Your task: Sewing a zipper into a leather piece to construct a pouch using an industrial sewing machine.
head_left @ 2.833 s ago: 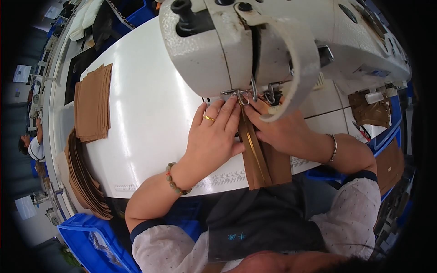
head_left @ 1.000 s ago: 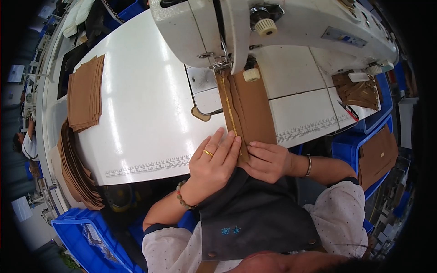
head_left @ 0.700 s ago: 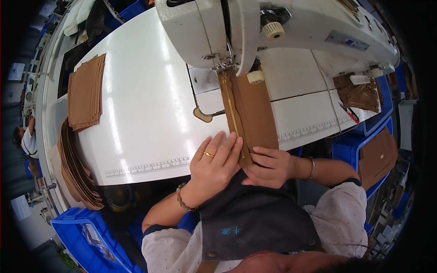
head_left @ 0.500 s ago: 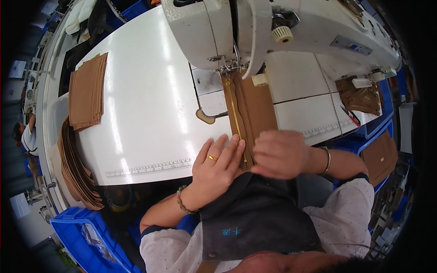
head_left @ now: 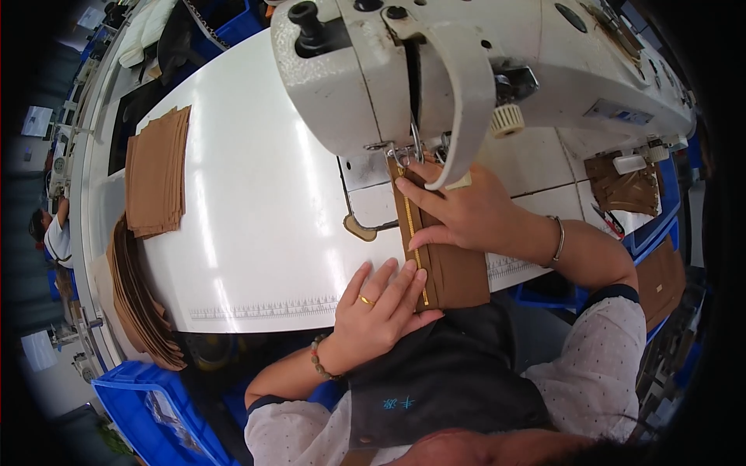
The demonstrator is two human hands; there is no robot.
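R hand (head_left: 472,208) now at 12 o'clk nr presser foot (head_left: 402,155), grip splayed, pressing brown pc (head_left: 464,273) | L hand (head_left: 382,312) flat, fingers apart, on zip (head_left: 409,219) 6 o'clk end | prob. aligning seam

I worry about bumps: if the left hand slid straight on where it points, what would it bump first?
Probably the bare right hand, at its thumb, ahead over the brown fabric with the gold metal zipper; depth is hard to judge.

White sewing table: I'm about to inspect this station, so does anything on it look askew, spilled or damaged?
Nothing looks spilled or plainly damaged. The brown zippered piece lies fairly flat under the left hand and right hand. Slightly untidy: the upper-left stack of brown pieces, its edges uneven, and the jumbled brown pile at right.
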